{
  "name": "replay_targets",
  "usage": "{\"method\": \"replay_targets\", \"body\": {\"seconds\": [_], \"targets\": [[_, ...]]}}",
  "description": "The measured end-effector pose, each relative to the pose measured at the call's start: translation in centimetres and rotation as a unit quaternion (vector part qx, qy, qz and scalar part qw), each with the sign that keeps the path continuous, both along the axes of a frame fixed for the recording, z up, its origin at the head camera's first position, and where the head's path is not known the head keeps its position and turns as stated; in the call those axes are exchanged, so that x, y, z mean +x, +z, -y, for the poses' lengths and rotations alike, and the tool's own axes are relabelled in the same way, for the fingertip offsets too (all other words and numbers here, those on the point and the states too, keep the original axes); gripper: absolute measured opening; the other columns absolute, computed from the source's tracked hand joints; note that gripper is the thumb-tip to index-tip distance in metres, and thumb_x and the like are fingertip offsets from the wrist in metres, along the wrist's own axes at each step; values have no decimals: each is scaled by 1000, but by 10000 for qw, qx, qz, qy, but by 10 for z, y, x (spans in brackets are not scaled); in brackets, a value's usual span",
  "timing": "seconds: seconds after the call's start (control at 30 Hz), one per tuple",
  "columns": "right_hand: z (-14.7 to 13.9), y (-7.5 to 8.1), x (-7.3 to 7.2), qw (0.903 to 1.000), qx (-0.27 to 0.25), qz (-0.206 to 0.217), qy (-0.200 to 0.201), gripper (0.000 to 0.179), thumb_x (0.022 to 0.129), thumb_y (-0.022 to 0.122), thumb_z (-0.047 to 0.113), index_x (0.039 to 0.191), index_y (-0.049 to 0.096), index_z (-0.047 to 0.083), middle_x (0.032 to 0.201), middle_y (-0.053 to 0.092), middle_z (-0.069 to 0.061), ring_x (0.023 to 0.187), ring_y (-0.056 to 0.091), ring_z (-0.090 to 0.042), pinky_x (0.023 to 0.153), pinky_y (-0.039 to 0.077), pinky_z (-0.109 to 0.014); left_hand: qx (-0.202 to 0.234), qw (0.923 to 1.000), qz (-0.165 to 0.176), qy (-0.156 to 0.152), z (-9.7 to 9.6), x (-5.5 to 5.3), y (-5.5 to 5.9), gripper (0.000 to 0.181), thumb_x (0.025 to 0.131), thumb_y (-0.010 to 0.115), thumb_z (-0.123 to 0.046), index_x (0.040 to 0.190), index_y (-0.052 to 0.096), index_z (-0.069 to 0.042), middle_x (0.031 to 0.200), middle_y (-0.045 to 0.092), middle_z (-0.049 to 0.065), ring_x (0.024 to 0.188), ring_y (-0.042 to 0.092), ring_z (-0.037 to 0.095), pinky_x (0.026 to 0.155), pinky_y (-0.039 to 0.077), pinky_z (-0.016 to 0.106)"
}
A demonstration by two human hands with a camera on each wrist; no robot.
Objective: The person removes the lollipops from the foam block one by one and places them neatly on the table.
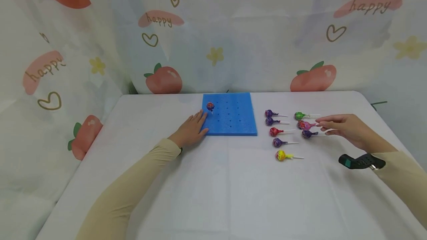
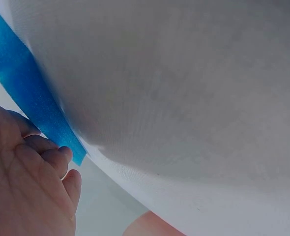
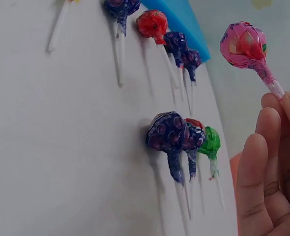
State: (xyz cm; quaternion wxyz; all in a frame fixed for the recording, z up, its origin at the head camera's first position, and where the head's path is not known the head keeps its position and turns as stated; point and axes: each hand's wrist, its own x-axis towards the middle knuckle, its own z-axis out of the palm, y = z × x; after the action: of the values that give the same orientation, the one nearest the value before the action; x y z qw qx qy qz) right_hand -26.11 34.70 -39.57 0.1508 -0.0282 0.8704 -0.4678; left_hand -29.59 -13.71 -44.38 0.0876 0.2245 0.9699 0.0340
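My right hand [image 1: 343, 127] pinches the white stick of a pink-wrapped lollipop [image 3: 244, 46] between thumb and fingertips, its round head pointing up and away from the hand in the right wrist view. Close by lie a green lollipop [image 1: 299, 115] and a dark purple one [image 1: 307, 133], with another purple-and-red one [image 3: 194, 135] between them. At the left edge of a blue foam board [image 1: 233, 130] with rows of small holes, my left hand [image 1: 190, 130] lies with straight fingers touching it. One lollipop [image 1: 210, 106] stands upright in the board's far left part.
Between the board and my right hand, a column of lollipops lies on the white table [image 1: 213, 195]: several purple, a red one [image 1: 274, 132] and a yellow one [image 1: 281, 155], sticks pointing right. A patterned cloth [image 1: 247, 47] hangs behind the table.
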Motion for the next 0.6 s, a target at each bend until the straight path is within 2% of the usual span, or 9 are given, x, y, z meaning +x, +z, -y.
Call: {"method": "replay_targets", "body": {"seconds": [0.2,0.3,0.5,0.6], "targets": [[-9,-10,9,9999,81,76,-55,54,95,54,34,128,51,-8,88,59,34,84,60,7,75,53,-14,0,10000,19,-4,0,0,1,69,100,35,-42,151,10,-4,159,7,16,147,10,29,120,13,44],[-11,-15,11,9997,-20,215,-88,50,94,55,33,126,55,-6,88,60,32,84,62,6,75,53,-14,2,10000,33,0,0,0,1,69,100,35,-42,151,9,-4,159,7,15,147,10,29,120,12,44],[-16,-25,17,9983,-210,528,-114,35,93,58,33,117,67,9,88,63,30,84,62,6,76,53,-15,-2,10000,44,38,1,-1,-1,69,100,35,-43,151,9,-5,159,6,14,148,9,28,120,12,44],[-17,-30,19,9980,-239,577,-84,38,93,58,32,118,65,5,89,64,29,84,62,6,75,53,-15,1,10000,43,33,0,-2,-3,69,100,35,-43,151,9,-5,159,6,14,148,9,28,120,12,44]]}}
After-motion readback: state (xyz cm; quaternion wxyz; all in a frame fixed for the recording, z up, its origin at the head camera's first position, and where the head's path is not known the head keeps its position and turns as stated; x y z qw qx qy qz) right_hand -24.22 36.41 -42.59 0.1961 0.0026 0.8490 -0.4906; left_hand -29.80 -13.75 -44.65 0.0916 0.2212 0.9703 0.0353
